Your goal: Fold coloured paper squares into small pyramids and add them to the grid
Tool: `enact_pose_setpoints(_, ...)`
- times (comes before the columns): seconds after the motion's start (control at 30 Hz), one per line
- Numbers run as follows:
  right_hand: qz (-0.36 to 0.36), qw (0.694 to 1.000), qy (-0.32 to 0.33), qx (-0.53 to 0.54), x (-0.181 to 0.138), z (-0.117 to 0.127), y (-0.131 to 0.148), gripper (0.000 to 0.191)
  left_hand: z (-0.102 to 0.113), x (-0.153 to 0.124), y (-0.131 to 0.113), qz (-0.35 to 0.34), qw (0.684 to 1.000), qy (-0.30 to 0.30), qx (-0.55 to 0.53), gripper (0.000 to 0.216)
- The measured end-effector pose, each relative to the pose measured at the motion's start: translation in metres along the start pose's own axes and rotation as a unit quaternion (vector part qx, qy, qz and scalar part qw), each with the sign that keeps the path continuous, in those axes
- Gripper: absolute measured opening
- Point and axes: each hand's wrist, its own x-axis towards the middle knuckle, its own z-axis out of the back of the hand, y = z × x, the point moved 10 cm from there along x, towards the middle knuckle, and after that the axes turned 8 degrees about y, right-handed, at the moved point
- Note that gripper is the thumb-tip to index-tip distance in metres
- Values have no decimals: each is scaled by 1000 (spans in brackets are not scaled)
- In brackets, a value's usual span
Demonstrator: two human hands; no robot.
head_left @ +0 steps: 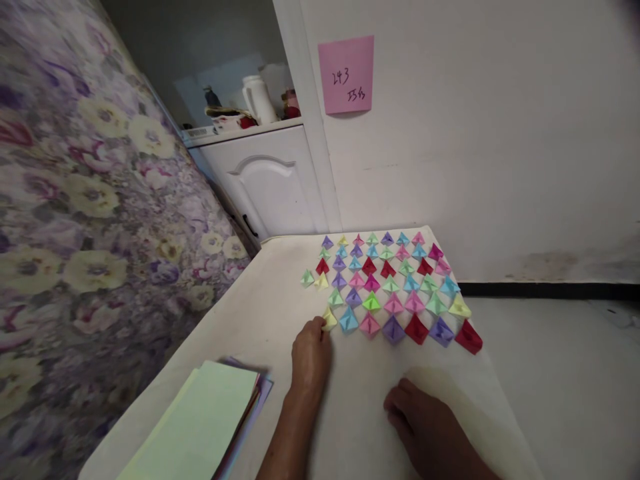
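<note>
My left hand (311,353) reaches to the front left end of the rows, its fingertips closed on the edge of a yellow paper boat (329,319). Beside that boat stands a blue paper boat (349,321), followed by a pink paper boat (370,325) and a purple paper boat (393,329). Several rows of small folded paper boats in mixed colours stretch back from there. Near the table's front, my right hand (425,423) is curled closed, apart from the boats, with nothing showing in its fingers.
A stack of coloured paper sheets (200,413), pale green on top, lies at the front left of the cream-covered table (260,307). A floral curtain (100,200) hangs along the left. Behind are a white cabinet (270,173) and a wall with a pink note (347,77).
</note>
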Motion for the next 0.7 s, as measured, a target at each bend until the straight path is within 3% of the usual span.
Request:
enact_pose_setpoints(0.33, 4, 1000, 1, -17, -1, 0, 4, 17, 14, -19, 3, 19, 1000, 12, -18, 25)
enact_pose_setpoints(0.47, 6, 1000, -3, -28, 0, -2, 4, 17, 23, -33, 10, 19, 1000, 20, -7, 10)
enact_pose_setpoints(0.7, 19, 998, -31, -56, -1, -4, 8, 18, 44, -57, 33, 13, 1000, 13, -3, 15)
